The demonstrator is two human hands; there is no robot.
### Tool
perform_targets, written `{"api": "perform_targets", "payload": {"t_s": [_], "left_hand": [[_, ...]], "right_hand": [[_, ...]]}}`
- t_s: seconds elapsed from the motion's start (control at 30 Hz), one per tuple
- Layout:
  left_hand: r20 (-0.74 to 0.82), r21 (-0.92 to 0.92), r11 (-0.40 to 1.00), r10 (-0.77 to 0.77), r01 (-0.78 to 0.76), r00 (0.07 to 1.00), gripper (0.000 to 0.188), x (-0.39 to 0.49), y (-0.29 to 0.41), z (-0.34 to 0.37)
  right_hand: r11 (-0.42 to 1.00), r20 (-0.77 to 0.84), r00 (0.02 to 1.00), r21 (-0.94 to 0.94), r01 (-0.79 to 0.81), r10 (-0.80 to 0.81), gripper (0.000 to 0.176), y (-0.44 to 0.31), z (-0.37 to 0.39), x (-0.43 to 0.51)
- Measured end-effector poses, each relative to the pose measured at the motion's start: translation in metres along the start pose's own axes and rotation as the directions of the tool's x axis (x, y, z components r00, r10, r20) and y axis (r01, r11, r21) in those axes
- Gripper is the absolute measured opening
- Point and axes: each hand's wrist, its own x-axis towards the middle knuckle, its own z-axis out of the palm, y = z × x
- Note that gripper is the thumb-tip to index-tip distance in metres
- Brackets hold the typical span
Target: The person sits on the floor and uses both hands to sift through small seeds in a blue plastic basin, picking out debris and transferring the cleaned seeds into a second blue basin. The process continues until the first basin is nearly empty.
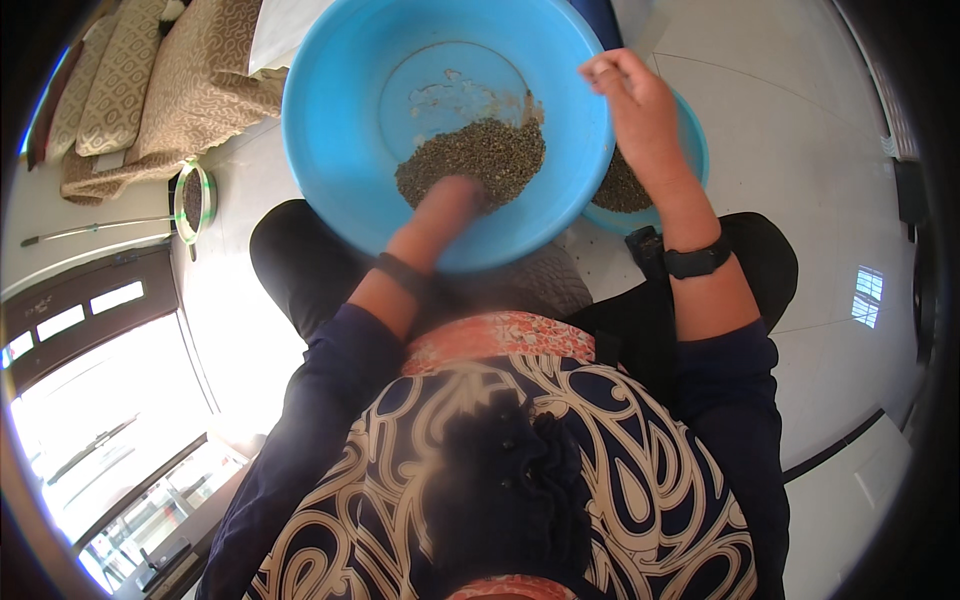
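A large blue plastic basin (pixel 337 142) lies before me, tilted, with a heap of small dark brown grains or seeds (pixel 480 154) on its inside. Blurred, my left hand (pixel 450 201) reaches into the near side of the heap; its fingers are hidden, so its grip cannot be told. My right hand (pixel 637 101) is at the basin's right rim, over a second, smaller blue basin (pixel 694 142). Its thumb and fingertips are close together; whether something small is between them cannot be told. More dark grains (pixel 621 187) lie in the smaller basin, partly hidden by the large one.
A draped couch or bed with cushions (pixel 120 90) stands at the upper left. Near it on the tiled floor is a small green-rimmed container of dark material (pixel 193 201) with a long stick (pixel 97 229) beside it. My folded legs flank the basins. Some grains are scattered on the floor.
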Motion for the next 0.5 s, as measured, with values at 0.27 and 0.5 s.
{"api": "perform_targets", "payload": {"t_s": [0.27, 0.5], "left_hand": [[-0.453, -0.477, 0.858, -0.057, -0.188, 0.89, 0.021, -0.008, 0.075, -0.065], [-0.605, -0.269, 0.942, -0.002, -0.201, 0.796, 0.032, 0.0, 0.066, -0.053]], "right_hand": [[0.542, 0.61, 0.668, 0.419, -0.728, 0.426, 0.038, 0.001, 0.052, -0.03], [0.583, 0.513, 0.77, 0.513, -0.63, 0.381, 0.03, 0.004, 0.029, -0.018]]}}
